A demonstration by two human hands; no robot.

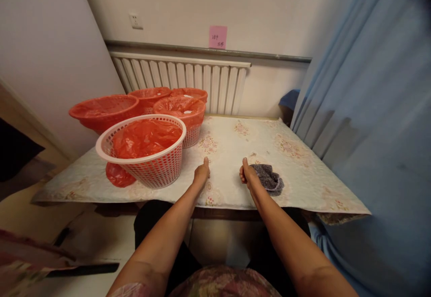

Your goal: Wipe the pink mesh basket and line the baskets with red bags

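Note:
Over the front part of the table, my left hand point(202, 172) is closed in a fist with its thumb pointing up, and I see nothing in it. My right hand point(247, 171) is curled the same way, thumb raised, also with nothing visible in the fingers. Just right of it lies a dark grey speckled cloth point(267, 178), crumpled or folded, partly behind the wrist. To the left of my left hand stands a white perforated plastic basket point(160, 171) with a red plastic bag point(148, 137) inside it. A gap of bare tablecloth separates the two hands.
Behind the white basket are several more baskets with red bags, including a wide red basket point(106, 108). A red bag bundle point(119, 175) sits beside the white basket. The floral-covered table point(229, 130) backs onto a radiator point(182, 79). A blue curtain point(367, 90) hangs at the right.

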